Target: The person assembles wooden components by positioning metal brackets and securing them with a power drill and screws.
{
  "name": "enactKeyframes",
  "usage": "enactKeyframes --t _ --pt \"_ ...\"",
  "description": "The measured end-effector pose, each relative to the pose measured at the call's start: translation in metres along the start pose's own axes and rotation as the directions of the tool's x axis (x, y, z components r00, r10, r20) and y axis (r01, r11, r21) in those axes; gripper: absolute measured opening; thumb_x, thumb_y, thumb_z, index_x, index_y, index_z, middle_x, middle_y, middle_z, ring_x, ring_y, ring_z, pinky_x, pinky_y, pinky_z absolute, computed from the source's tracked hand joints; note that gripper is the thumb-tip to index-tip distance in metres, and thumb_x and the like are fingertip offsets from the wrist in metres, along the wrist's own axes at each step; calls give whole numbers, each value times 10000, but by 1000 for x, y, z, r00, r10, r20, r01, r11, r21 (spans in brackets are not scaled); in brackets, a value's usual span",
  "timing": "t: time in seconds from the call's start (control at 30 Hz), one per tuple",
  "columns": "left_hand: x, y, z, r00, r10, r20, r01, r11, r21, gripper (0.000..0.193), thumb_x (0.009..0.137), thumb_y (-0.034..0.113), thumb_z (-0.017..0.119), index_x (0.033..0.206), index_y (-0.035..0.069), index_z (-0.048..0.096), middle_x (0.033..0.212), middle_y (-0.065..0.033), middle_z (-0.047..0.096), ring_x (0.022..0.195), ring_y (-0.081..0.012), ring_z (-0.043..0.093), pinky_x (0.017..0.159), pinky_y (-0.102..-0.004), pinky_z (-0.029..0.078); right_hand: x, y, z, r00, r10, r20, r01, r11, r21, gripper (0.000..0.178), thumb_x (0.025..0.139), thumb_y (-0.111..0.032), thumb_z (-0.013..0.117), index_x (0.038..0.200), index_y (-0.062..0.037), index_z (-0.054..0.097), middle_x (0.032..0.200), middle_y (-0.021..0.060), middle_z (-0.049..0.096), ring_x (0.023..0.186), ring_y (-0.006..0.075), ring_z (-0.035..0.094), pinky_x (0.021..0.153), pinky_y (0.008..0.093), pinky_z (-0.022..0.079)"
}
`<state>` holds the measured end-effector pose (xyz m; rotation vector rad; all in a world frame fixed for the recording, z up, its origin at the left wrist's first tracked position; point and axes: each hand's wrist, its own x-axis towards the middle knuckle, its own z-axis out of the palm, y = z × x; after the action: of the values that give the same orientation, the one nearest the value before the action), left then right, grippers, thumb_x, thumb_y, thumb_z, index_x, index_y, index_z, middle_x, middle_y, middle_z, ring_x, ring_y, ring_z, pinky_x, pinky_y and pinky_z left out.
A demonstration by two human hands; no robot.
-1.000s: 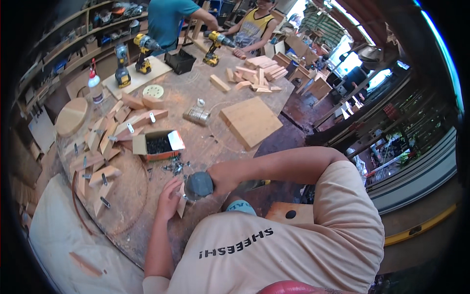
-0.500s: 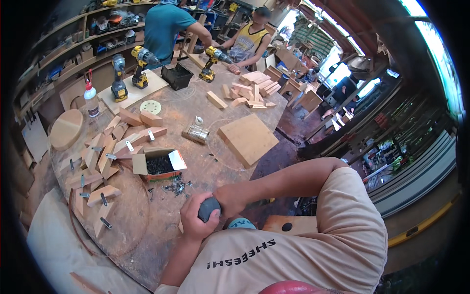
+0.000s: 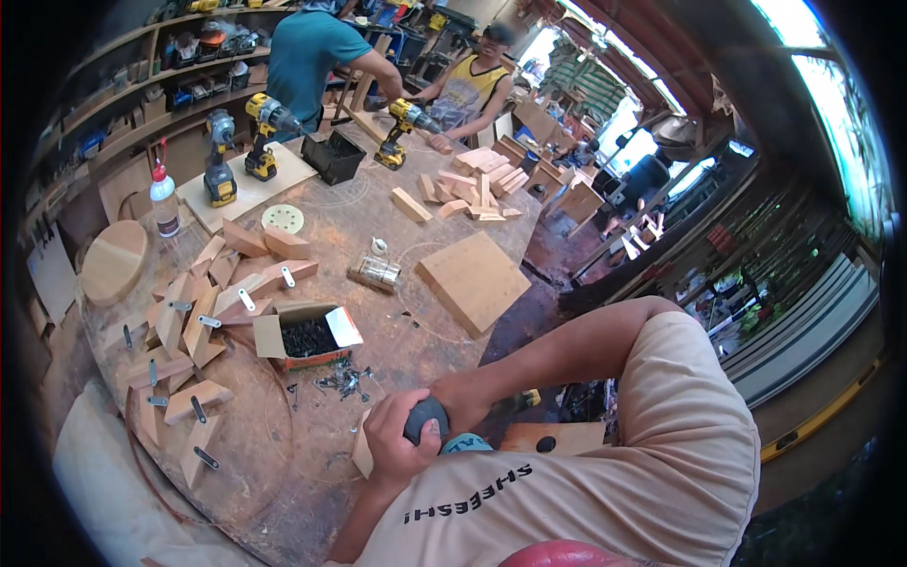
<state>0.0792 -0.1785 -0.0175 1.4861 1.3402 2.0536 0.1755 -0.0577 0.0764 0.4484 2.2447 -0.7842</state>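
My left hand [image 3: 401,437] is closed round the rounded dark grey end of a tool [image 3: 427,420], its thumb lying across the near side. My right hand [image 3: 459,399] is bent in against the far right side of that tool; its fingers are hidden. The rest of the tool is out of sight beneath the hands, so its kind does not show. A pale wood piece [image 3: 362,446] sticks out beside my left hand at the table edge. Just beyond lie loose dark screws [image 3: 342,382] and an open carton [image 3: 304,338] full of dark screws.
Angled wood pieces [image 3: 196,331], several with metal plates, pile up at left. A square board [image 3: 472,282], a metal cylinder [image 3: 374,272] and stacked blocks [image 3: 472,189] lie farther back. Cordless drills [image 3: 404,132], a black bin [image 3: 333,157] and a glue bottle [image 3: 164,200] stand beyond. Two people work at the far end.
The view has shifted slightly, with the table sliding left in the picture. Both hands, still on the tool, sit a little farther right and lower, and more of the wood piece beside my left hand shows.
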Motion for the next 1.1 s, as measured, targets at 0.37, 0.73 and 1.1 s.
enactKeyframes --t 0.37,0.73,1.1 --pt "3 2 -7 1000 12 -3 -12 1000 -23 332 738 239 596 977 9 620 888 -175 640 798 -368 621 730 -425 490 6 2 6 999 44 -31 -45 998 -40 413 644 -269 756 952 -28 625 906 207 661 874 372 633 781 422 500" --pt "1 0 -6 1000 21 -14 -21 999 -33 333 751 244 593 985 8 607 898 -177 638 793 -368 622 723 -425 490 4 -5 1 996 88 1 -88 996 -14 422 642 -297 756 945 -31 630 914 211 663 889 377 634 793 425 502" --pt "4 0 -1 999 44 4 -44 999 -25 360 769 288 587 958 -18 602 867 -191 625 767 -357 619 709 -409 492 9 18 16 996 59 -67 -62 997 -55 440 630 -295 777 949 -30 630 898 220 666 878 379 642 784 423 506"
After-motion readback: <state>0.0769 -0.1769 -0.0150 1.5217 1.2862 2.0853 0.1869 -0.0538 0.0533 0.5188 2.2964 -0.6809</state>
